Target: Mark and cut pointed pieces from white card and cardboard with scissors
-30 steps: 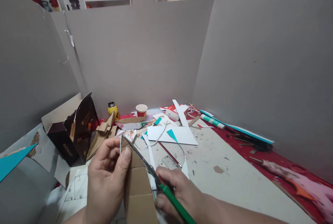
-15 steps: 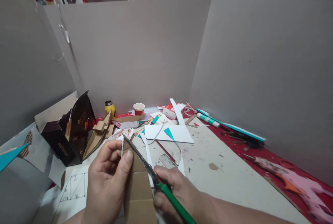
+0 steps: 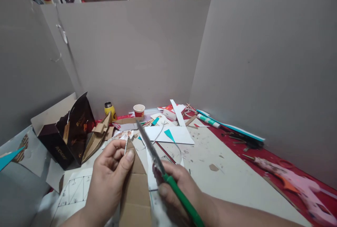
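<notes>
My left hand (image 3: 110,174) pinches the upper left edge of a brown cardboard piece (image 3: 137,192), which narrows to a point at its top and has crease lines across it. Green-handled scissors (image 3: 168,174) are gripped in my right hand (image 3: 181,188). Their blades point up and away, slightly blurred, a little right of the cardboard's tip and apart from it. A white sheet with dark lines (image 3: 151,174) lies behind the cardboard, partly covered by my right hand. To the left of my left hand lies a paper with a drawn line diagram (image 3: 76,188).
A dark box (image 3: 65,135) stands at left beside folded cardboard (image 3: 98,134). Behind are a yellow bottle (image 3: 110,111) and a paper cup (image 3: 139,110). White board pieces (image 3: 179,135) lie mid-table. A pink glue gun (image 3: 286,177) rests on the red cloth at right.
The scissors have come away from the cardboard's tip, where the blades lay along its edge, and moved up and right. My left hand keeps its hold on the cardboard.
</notes>
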A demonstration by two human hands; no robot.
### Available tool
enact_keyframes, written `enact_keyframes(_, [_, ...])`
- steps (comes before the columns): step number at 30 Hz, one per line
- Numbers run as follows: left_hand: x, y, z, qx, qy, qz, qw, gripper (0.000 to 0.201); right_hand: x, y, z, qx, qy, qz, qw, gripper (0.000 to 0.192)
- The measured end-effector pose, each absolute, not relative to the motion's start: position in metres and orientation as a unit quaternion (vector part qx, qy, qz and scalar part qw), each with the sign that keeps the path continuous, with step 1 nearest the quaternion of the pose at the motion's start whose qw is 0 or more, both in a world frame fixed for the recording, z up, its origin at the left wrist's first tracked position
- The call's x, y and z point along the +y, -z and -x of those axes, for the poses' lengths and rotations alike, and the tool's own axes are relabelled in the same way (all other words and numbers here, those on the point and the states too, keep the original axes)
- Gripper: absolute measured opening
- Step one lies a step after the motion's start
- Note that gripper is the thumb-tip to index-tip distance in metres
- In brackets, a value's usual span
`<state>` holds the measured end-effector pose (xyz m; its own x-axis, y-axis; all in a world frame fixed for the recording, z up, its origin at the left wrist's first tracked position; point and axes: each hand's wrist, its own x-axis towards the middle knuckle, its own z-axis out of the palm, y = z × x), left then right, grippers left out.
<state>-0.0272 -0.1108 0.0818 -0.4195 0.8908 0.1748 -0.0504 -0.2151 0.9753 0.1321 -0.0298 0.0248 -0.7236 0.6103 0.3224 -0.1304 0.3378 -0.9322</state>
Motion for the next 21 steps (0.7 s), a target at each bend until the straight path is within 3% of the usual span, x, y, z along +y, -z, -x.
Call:
enact_keyframes(3, [-0.107,-0.084,0.031,0.516,-0.611,-0.424,0.425,0.024,-0.02,-0.04,-0.135,-0.698,-0.578,0.187,0.379,0.05])
enact_keyframes(7, [-0.102,-0.078,0.031,0.516,-0.513,-0.489,0.481,0.018,-0.009,-0.053,-0.14,-0.657,-0.636,0.194,0.355,0.045])
enact_keyframes(17, [-0.103,-0.072,0.027,0.525,-0.403,-0.53,0.531,0.022,-0.009,-0.066,-0.145,-0.75,-0.554,0.201,0.301,0.017])
enact_keyframes(21, [-0.096,-0.072,0.038,0.52,-0.448,-0.455,0.568,0.026,-0.009,-0.066,-0.144,-0.743,-0.544,0.209,0.33,0.01])
